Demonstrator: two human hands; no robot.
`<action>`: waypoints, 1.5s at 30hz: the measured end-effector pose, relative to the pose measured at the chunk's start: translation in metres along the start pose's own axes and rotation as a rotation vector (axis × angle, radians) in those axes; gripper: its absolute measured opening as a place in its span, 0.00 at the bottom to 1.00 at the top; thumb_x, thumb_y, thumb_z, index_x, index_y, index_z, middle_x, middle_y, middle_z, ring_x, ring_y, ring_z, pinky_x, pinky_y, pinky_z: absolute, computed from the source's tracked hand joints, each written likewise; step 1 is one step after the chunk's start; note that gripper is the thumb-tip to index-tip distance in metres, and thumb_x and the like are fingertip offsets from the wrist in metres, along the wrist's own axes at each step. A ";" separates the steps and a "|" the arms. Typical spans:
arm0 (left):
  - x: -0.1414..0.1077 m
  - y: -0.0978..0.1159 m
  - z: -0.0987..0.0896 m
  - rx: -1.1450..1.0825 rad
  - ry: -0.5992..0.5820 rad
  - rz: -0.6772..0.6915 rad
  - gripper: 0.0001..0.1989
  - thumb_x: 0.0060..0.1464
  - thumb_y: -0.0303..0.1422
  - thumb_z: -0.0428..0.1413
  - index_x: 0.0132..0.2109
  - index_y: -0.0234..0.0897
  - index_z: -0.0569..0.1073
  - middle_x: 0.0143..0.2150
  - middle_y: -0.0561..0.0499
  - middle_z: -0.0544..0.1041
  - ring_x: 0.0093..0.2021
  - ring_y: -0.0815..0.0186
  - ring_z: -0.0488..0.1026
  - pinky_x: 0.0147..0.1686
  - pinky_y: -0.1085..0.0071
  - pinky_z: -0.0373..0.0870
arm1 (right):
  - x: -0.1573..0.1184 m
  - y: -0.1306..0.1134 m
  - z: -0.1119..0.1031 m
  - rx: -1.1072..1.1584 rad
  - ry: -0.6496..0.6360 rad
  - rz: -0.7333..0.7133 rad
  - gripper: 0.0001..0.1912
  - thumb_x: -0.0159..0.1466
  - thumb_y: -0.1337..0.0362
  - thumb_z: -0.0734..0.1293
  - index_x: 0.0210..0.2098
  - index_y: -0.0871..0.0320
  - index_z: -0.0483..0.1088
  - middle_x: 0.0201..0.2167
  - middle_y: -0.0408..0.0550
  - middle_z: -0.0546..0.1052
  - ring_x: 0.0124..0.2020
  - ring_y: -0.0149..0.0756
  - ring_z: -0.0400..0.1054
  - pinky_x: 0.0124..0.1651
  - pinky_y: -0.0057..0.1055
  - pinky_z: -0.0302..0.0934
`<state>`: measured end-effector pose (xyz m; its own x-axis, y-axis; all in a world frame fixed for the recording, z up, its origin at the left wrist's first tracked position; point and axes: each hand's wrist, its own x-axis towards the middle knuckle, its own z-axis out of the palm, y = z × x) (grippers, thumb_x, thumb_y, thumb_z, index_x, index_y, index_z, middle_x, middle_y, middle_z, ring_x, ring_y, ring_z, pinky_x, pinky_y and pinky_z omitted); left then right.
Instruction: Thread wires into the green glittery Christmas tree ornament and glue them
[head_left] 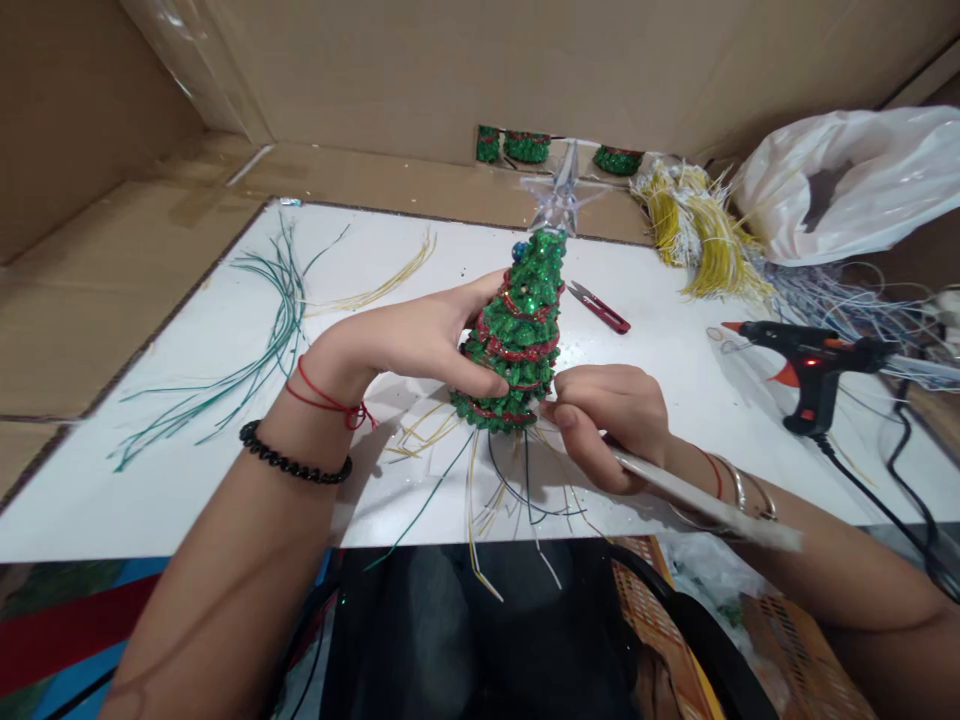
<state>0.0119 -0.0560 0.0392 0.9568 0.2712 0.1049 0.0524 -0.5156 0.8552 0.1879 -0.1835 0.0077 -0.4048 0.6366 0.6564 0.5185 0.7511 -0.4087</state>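
A small green glittery Christmas tree point(525, 345) with red garland and a clear star point(559, 200) on top stands tilted slightly right over the white board. My left hand point(420, 335) is wrapped around its left side, thumb across the lower tiers. Close against the lower right edge, my right hand point(615, 415) is closed, with a long whitish stick point(705, 495) held in it; the stick's front end is hidden. What the right fingertips pinch there is too small to make out. Thin yellow, white, green and dark wires point(480, 500) fan out from beneath the tree.
Green wires point(281, 320) and yellow wires point(397, 275) lie on the white board point(202, 330) to the left. Red thread snips point(600, 307) rest behind my right hand. At right are a black glue gun point(817, 370), yellow wire bundles point(705, 225) and a white plastic bag point(862, 180).
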 end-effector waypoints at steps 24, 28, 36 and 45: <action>-0.001 -0.003 -0.002 0.104 -0.032 0.034 0.28 0.46 0.33 0.59 0.57 0.41 0.66 0.48 0.50 0.74 0.53 0.57 0.69 0.51 0.67 0.65 | -0.001 -0.009 -0.015 -0.158 0.118 0.102 0.19 0.66 0.69 0.54 0.20 0.58 0.63 0.14 0.42 0.63 0.16 0.27 0.55 0.21 0.29 0.47; -0.001 -0.003 -0.002 0.111 -0.018 0.022 0.33 0.46 0.34 0.60 0.60 0.41 0.62 0.52 0.49 0.72 0.54 0.57 0.69 0.51 0.67 0.65 | -0.003 -0.008 -0.013 -0.249 0.075 0.012 0.18 0.65 0.70 0.54 0.20 0.57 0.62 0.14 0.41 0.62 0.16 0.28 0.54 0.22 0.30 0.48; -0.001 -0.003 -0.002 0.114 -0.006 0.023 0.31 0.46 0.35 0.60 0.59 0.40 0.63 0.48 0.50 0.74 0.52 0.58 0.70 0.49 0.68 0.66 | -0.002 -0.006 -0.011 -0.276 0.059 -0.059 0.16 0.65 0.71 0.54 0.22 0.58 0.62 0.14 0.43 0.63 0.17 0.29 0.54 0.21 0.30 0.48; -0.001 0.001 -0.002 0.118 -0.004 0.006 0.29 0.47 0.36 0.58 0.57 0.41 0.65 0.45 0.51 0.74 0.53 0.58 0.69 0.50 0.66 0.66 | -0.005 -0.008 -0.012 -0.310 0.043 -0.035 0.16 0.65 0.71 0.54 0.23 0.58 0.63 0.15 0.43 0.64 0.18 0.29 0.56 0.22 0.30 0.50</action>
<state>0.0103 -0.0556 0.0405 0.9584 0.2645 0.1075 0.0796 -0.6090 0.7892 0.1948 -0.1943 0.0154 -0.3978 0.5988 0.6952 0.7124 0.6790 -0.1772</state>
